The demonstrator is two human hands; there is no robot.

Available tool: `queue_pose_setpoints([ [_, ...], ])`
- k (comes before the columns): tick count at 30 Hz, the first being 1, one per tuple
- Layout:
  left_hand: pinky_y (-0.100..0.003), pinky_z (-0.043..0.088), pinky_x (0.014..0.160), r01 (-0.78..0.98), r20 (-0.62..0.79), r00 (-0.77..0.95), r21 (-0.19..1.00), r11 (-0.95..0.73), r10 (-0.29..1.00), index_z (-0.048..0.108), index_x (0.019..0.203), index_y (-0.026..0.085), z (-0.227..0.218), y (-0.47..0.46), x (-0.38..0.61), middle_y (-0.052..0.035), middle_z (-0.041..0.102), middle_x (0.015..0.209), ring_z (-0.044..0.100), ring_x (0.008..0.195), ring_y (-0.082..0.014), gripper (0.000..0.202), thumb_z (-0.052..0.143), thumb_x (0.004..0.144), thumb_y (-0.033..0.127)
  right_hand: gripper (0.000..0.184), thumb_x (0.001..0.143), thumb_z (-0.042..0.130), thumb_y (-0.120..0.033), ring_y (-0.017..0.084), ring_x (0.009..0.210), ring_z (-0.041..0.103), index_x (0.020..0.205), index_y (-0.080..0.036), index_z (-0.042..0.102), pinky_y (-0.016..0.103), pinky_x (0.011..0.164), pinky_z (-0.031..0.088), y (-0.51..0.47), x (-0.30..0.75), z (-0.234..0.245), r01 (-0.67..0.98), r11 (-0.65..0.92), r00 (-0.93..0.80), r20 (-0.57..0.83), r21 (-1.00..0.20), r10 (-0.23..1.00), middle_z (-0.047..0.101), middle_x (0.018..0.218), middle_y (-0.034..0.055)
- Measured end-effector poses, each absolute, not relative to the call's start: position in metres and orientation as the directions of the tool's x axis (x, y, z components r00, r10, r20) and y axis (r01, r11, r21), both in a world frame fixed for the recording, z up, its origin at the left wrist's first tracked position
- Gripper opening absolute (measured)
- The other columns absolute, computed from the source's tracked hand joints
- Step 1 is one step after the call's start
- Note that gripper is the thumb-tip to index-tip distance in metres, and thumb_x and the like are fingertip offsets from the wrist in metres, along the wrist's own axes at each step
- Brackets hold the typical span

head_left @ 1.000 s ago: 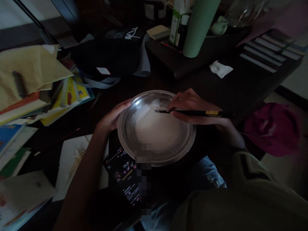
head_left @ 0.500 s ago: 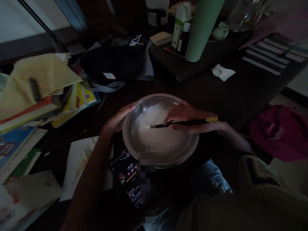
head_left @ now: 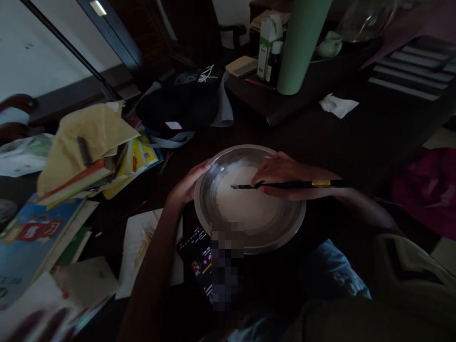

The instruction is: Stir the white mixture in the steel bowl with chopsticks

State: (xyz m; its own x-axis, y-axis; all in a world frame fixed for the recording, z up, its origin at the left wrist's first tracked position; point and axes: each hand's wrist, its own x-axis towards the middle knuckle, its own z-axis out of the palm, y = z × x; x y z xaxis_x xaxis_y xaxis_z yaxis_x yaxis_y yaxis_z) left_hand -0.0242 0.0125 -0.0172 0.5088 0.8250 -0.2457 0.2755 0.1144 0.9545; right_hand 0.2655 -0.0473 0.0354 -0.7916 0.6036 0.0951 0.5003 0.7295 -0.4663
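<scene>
A wide steel bowl (head_left: 302, 216) stands on the dark table and holds a pale, milky liquid (head_left: 245, 206). My left hand (head_left: 188, 184) grips its left rim, thumb near the top edge and fingers around the outer wall. Over the bowl's right side, my right hand (head_left: 281, 172) is closed on black chopsticks (head_left: 299, 184) with a gold band. They lie nearly level, and their tips point left, at the liquid; whether they dip into it I cannot tell. Partly under the bowl's lower left side, a lit phone (head_left: 200, 261) shows.
Left lie stacked books (head_left: 130, 168) under a tan paper (head_left: 90, 126), and a white sheet with thin sticks (head_left: 144, 240). Behind the bowl are a black bag (head_left: 178, 107), a tall green cylinder (head_left: 302, 52), a small dark bottle (head_left: 273, 64) and a crumpled tissue (head_left: 337, 105).
The view has turned left, so the scene sits further right in the picture. Both hands keep their holds, on the bowl's rim and on the chopsticks.
</scene>
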Motion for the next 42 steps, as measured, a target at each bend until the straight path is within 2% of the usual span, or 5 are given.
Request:
queue_pose_setpoints([
  [12,-0.027,0.054,0.084,-0.019,-0.285,0.457,0.944,0.330,0.842,0.069,0.120,0.021,-0.025,0.015,-0.023,-0.0062,0.075,0.105,0.070,0.097,-0.0216,0.043,0.066,0.081,0.041,0.027,0.100,0.046,-0.036,0.015,0.114,0.058,0.111,-0.021,0.066,0.034,0.103,0.037,-0.043,0.267,0.050,0.319,0.742,-0.930,-0.044,-0.590,0.365,0.069,0.109,0.0034],
  [19,-0.026,0.054,0.082,-0.068,-0.268,0.490,0.937,0.343,0.830,0.070,0.119,0.022,-0.024,0.016,-0.023,-0.0057,0.075,0.108,0.070,0.098,-0.0209,0.043,0.069,0.080,0.040,0.028,0.099,0.047,-0.038,0.021,0.111,0.056,0.113,-0.022,0.065,0.039,0.096,0.039,-0.042,0.286,0.053,0.576,0.661,-0.740,0.038,-0.481,0.672,0.065,0.117,0.0046],
  [26,-0.024,0.054,0.083,-0.074,-0.268,0.488,0.936,0.345,0.831,0.071,0.118,0.023,-0.023,0.015,-0.022,-0.0037,0.074,0.111,0.069,0.097,-0.0185,0.039,0.068,0.082,0.038,0.027,0.101,0.044,-0.035,0.015,0.112,0.058,0.113,-0.019,0.063,0.034,0.105,0.035,-0.044,0.273,0.049,0.257,0.788,-0.947,0.018,-0.559,0.322,0.068,0.108,0.0031],
  [35,-0.023,0.054,0.080,-0.053,-0.262,0.484,0.943,0.327,0.835,0.070,0.118,0.023,-0.023,0.014,-0.024,-0.0042,0.074,0.108,0.069,0.095,-0.0188,0.041,0.068,0.081,0.041,0.029,0.099,0.045,-0.035,0.021,0.111,0.058,0.114,-0.021,0.064,0.040,0.098,0.039,-0.044,0.290,0.055,0.594,0.708,-0.749,0.060,-0.380,0.660,0.067,0.117,0.0048],
  [42,-0.027,0.053,0.085,-0.033,-0.262,0.470,0.949,0.313,0.843,0.069,0.119,0.023,-0.024,0.016,-0.024,-0.0043,0.074,0.108,0.068,0.100,-0.0209,0.041,0.067,0.082,0.041,0.026,0.101,0.043,-0.032,0.015,0.110,0.059,0.112,-0.021,0.063,0.033,0.102,0.038,-0.044,0.275,0.054,0.274,0.757,-0.950,-0.046,-0.594,0.308,0.069,0.108,0.0026],
])
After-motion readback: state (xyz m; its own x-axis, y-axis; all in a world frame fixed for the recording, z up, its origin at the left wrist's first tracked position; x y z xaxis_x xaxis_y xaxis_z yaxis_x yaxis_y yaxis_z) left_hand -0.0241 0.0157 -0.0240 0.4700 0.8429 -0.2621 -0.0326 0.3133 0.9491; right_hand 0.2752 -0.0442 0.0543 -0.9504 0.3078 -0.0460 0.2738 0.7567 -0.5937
